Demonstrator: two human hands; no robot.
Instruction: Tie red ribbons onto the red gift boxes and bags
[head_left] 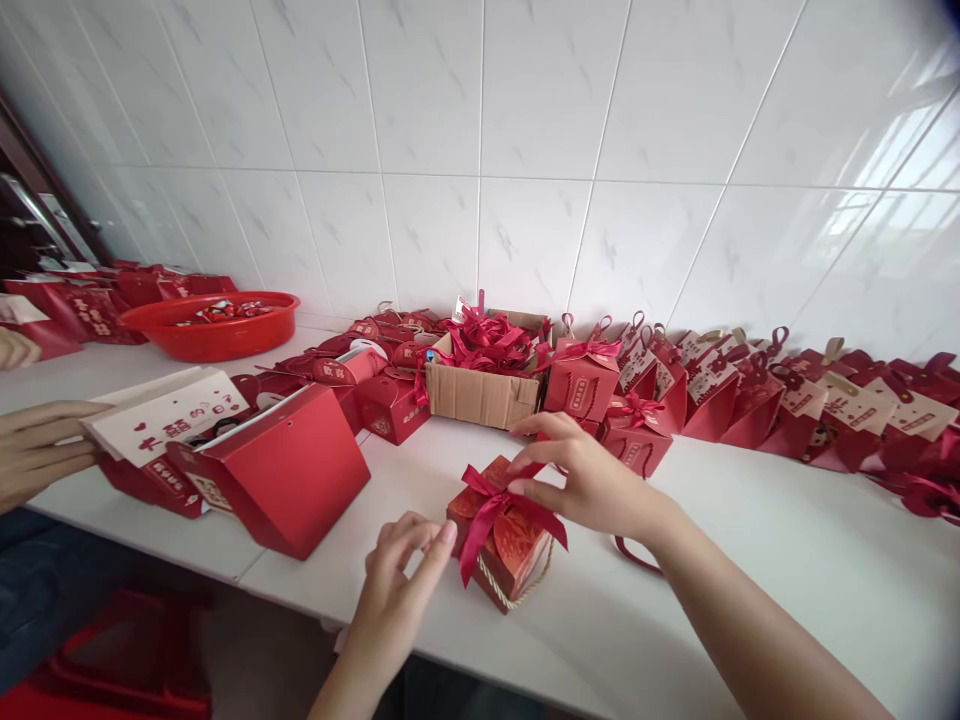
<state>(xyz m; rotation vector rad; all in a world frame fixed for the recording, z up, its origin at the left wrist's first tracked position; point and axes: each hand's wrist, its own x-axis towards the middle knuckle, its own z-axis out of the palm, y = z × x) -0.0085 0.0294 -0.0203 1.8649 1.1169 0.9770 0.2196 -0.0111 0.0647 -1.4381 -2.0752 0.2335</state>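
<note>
A small red gift box with orange patterning stands on the table in front of me, a twisted cord handle hanging down its near side. On its top is tied a dark red ribbon bow. My right hand reaches over from the right, its thumb and forefinger closed on the bow's right loop. At the box's left corner is my left hand, fingers bent and thumb apart from them, holding nothing; whether the thumb touches the box I cannot tell.
Behind the box, a cardboard carton holds red ribbons. Red boxes and bags line the wall. Left are a large red box, a red basin of sweets, and another person's hand at a paper bag.
</note>
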